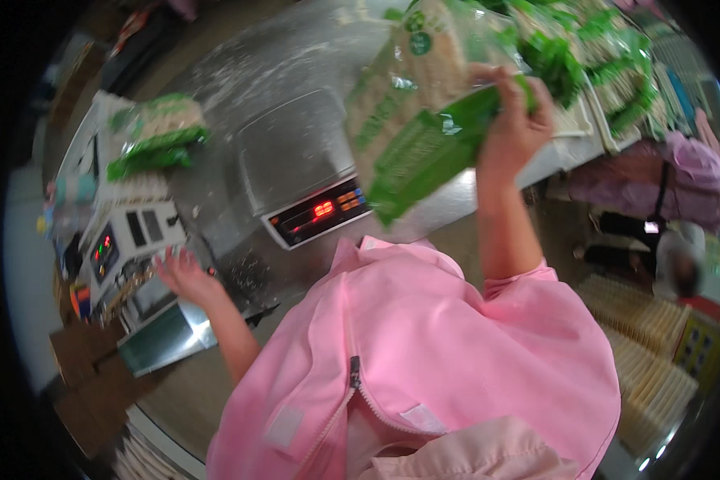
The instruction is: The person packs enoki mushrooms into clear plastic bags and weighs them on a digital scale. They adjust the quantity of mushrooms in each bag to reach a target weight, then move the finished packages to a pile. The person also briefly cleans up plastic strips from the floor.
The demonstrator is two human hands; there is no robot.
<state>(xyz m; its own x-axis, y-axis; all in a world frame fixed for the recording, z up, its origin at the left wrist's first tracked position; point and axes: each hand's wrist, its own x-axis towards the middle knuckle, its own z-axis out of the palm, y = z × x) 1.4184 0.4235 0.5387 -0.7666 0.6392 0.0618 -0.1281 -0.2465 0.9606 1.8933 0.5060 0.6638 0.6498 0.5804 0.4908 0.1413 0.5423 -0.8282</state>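
My right hand (519,117) grips one edge of a clear and green printed plastic bag (402,102) holding pale food pieces. The bag hangs over the right side of a digital weighing scale (294,150), whose red display is lit. Whether the bag touches the scale I cannot tell. My left hand (186,276) is apart from it, fingers spread and nothing held, close to a small white machine with a lit panel (147,228). Beyond that hand, similar filled bags (156,132) lie stacked at the left.
More green and clear bags (600,66) are heaped in white trays at the upper right. The metal table (216,78) carries white powder marks. Stacked pale crates (642,342) and a person in pink clothing (684,174) are on the right. Cardboard boxes (90,390) stand lower left.
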